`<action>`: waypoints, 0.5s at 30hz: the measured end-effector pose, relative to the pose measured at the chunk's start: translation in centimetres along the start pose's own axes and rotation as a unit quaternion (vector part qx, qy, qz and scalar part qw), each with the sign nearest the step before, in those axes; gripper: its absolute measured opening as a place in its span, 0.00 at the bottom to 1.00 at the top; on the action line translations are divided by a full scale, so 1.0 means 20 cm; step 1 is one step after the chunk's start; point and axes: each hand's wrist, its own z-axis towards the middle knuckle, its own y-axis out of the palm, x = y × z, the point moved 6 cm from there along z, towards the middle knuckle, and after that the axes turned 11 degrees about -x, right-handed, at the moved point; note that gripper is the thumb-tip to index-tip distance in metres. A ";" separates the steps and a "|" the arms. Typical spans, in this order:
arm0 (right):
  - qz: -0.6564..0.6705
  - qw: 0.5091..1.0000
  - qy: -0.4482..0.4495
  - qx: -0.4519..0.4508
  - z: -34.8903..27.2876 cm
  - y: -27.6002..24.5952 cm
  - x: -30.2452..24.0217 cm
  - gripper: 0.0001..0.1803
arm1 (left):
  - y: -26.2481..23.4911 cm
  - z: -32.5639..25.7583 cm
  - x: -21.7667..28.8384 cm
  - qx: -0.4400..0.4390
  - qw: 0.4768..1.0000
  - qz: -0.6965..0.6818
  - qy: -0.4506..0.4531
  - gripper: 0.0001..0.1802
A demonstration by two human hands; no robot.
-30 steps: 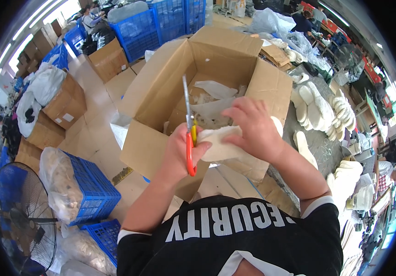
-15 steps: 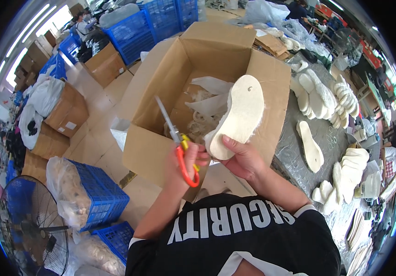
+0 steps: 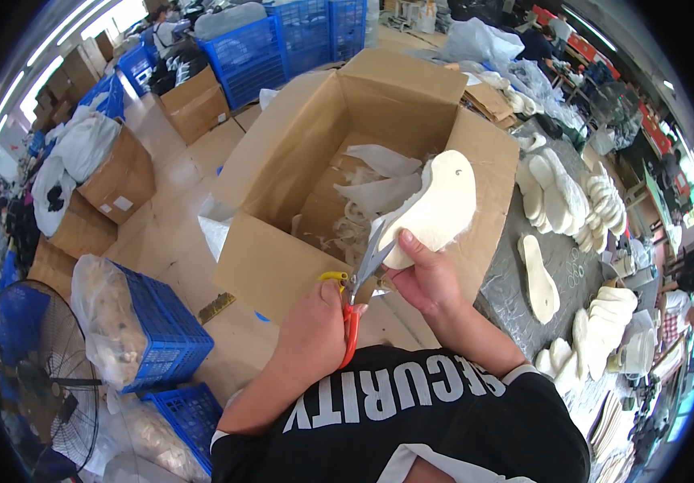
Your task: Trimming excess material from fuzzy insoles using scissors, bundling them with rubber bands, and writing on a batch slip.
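My left hand (image 3: 313, 328) is closed round scissors (image 3: 368, 267) with red and yellow handles. Their blades, slightly parted, meet the near left edge of a cream fleecy insole (image 3: 440, 200). That insole is pinched at its near end by my right hand (image 3: 427, 278), thumb on top, and tilts above the cardboard box (image 3: 282, 253). Wispy fleece lines its edges, and a small dark mark shows near its far end. Inside the box lie white scraps (image 3: 379, 193) and curly offcuts. What the blade tips touch underneath is hidden.
On the dark table (image 3: 498, 278) at right lie a single insole (image 3: 538, 280) and stacked insoles (image 3: 596, 330). Blue crates (image 3: 171, 326) with bagged goods stand at left, beside a black fan (image 3: 37, 378). More cartons (image 3: 121, 177) sit farther back.
The scissors have swung right, from pointing up and away over the box to the insole's edge. The insole has come slightly nearer and tilted. The whole view has shifted a little.
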 end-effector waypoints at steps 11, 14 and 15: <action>0.010 1.000 0.006 0.014 -0.03 0.06 0.00 0.20 | -0.02 0.02 0.00 0.027 0.999 0.037 0.021 0.18; 0.027 0.999 0.017 0.015 -0.04 0.06 0.00 0.20 | -0.01 0.03 0.00 0.028 0.998 0.041 0.025 0.18; 0.027 0.999 0.016 0.020 -0.04 0.06 0.00 0.20 | -0.01 0.03 0.01 0.029 0.998 0.043 0.029 0.18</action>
